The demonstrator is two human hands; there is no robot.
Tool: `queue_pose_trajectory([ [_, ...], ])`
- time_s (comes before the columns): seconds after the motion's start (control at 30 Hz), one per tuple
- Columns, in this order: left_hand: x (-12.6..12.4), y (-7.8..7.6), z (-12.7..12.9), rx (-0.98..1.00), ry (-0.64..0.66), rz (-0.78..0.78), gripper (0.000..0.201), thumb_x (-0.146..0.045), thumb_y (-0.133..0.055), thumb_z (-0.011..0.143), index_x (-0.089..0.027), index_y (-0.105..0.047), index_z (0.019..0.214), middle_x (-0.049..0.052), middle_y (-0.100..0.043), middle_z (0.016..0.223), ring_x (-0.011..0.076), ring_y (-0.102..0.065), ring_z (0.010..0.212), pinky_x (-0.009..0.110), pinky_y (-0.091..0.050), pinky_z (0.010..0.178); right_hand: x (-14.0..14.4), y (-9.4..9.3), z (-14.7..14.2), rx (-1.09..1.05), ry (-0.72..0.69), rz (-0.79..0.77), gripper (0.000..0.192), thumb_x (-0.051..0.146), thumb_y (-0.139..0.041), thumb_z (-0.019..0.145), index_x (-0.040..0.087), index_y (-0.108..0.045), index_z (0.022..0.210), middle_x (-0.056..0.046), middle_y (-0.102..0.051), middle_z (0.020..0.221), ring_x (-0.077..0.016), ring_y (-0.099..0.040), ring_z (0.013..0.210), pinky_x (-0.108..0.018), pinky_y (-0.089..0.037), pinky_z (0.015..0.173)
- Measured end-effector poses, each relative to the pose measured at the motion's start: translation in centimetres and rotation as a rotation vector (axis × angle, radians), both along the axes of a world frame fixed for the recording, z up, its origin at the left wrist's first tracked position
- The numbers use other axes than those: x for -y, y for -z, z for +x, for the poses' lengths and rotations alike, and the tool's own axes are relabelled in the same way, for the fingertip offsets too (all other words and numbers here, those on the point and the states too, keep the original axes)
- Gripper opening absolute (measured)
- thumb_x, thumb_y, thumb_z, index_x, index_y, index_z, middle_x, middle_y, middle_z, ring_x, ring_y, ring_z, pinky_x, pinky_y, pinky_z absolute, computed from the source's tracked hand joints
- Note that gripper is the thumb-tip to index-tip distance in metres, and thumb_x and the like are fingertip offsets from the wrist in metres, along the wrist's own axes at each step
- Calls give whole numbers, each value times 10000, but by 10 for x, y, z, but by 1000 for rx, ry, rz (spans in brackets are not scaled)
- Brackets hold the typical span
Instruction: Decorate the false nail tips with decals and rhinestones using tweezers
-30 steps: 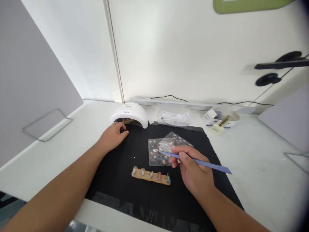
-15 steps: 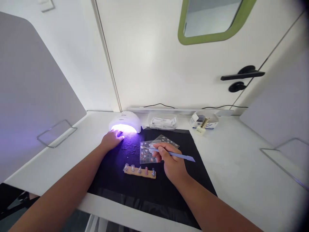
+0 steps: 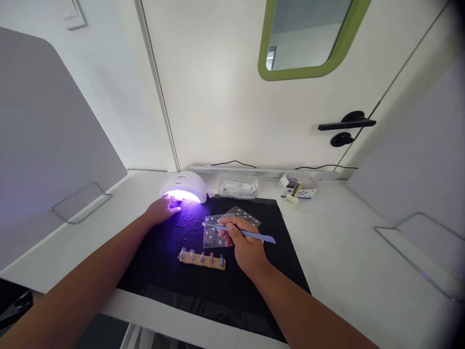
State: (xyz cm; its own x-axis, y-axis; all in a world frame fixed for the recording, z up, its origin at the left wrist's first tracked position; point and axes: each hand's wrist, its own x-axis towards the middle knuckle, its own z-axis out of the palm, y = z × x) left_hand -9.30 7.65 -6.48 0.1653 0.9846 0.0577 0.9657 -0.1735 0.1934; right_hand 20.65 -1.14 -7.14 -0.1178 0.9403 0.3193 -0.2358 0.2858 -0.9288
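Note:
My left hand (image 3: 162,209) reaches to the mouth of a white nail lamp (image 3: 185,184), which glows violet. Its fingertips are at the opening, partly lost in the glare, and the thumb stands apart. My right hand (image 3: 244,242) is closed like a pen grip around a slim blue nail tool (image 3: 256,235) with a flat slanted back end. The tool's thin tip, with a small whitish spot at it, is over the left edge of a clear nail sticker sheet (image 3: 212,237). A second sticker sheet (image 3: 244,214) lies partly beneath. Several nail tips sit on a tan display strip (image 3: 202,261) nearer me.
Everything lies on a black mat (image 3: 232,291) on a white table (image 3: 337,232). Behind stand a clear tray of packets (image 3: 238,188), a small white box (image 3: 307,184) and a gold-capped bottle (image 3: 293,196). Panels with wire loops (image 3: 82,203) flank both sides.
The whole view has shifted slightly left and down. The tool tip sits a little closer to the sticker sheet's left edge. My left hand stays at the lamp.

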Motion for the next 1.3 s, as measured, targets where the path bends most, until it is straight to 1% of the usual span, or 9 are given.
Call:
queue_pose_trajectory([
  [0.2, 24, 5, -10, -53, 83, 74, 342, -358, -606, 983, -179, -601, 1274, 108, -614, 1306, 237, -637, 1112, 457, -568, 940, 2, -2, 0, 11, 2, 2, 222, 345, -605, 869, 210, -780, 892, -20, -700, 659, -120, -550, 487, -260, -475, 487],
  [0.4, 76, 11, -47, -99, 84, 110, 347, -360, -610, 979, -181, -602, 1276, 111, -603, 1330, 249, -622, 1149, 479, -549, 973, 3, -3, 0, 8, 14, 7, 227, 360, -609, 866, 202, -771, 890, -21, -702, 661, -123, -548, 479, -272, -480, 482],
  [0.5, 105, 13, -71, -97, 43, 113, 364, -397, -608, 970, -189, -620, 1268, 112, -600, 1350, 277, -580, 1227, 532, -484, 1047, 3, -4, 1, 8, 26, 8, 224, 359, -609, 858, 201, -765, 885, -20, -703, 661, -122, -544, 475, -275, -482, 480],
  [0.57, 123, 13, -86, -78, 0, 120, 337, -450, -553, 955, -296, -697, 1218, 90, -646, 1328, 314, -559, 1262, 525, -449, 1079, 3, -4, 1, 12, 34, 11, 220, 356, -610, 851, 200, -763, 881, -20, -705, 661, -122, -543, 473, -274, -480, 479],
  [0.7, 156, 12, -112, -43, -90, 136, 422, -532, -490, 913, -342, -727, 1206, 67, -670, 1339, 341, -562, 1276, 525, -452, 1071, 1, -5, 1, 19, 61, 22, 221, 358, -613, 846, 197, -760, 882, -16, -700, 656, -119, -538, 468, -277, -475, 480],
  [0.9, 189, 15, -149, -23, -226, 176, 450, -531, -502, 878, -304, -749, 1179, 104, -672, 1337, 370, -554, 1300, 572, -451, 1084, -3, -7, 5, 2, 104, 30, 203, 338, -621, 841, 190, -750, 893, -9, -696, 663, -107, -529, 469, -266, -450, 479],
  [1.0, 199, 18, -166, -12, -272, 202, 439, -532, -515, 872, -299, -758, 1153, 106, -679, 1314, 349, -569, 1298, 522, -488, 1079, -4, -7, 6, -6, 113, 32, 194, 325, -627, 840, 186, -749, 898, -7, -691, 658, -103, -529, 470, -267, -451, 488],
  [1.13, 216, 21, -173, 22, -314, 259, 423, -555, -532, 865, -305, -751, 1127, 75, -685, 1312, 342, -572, 1297, 490, -541, 1040, -3, -7, 5, 11, 99, 34, 196, 330, -625, 841, 187, -752, 890, -10, -692, 664, -105, -529, 468, -271, -451, 483],
  [1.3, 245, 25, -157, 66, -375, 397, 318, -516, -490, 907, -291, -702, 976, 38, -633, 1342, 369, -555, 1264, 558, -586, 931, 0, -6, 3, 50, 93, 36, 192, 338, -620, 848, 195, -746, 868, -9, -691, 666, -109, -528, 470, -277, -457, 489],
])
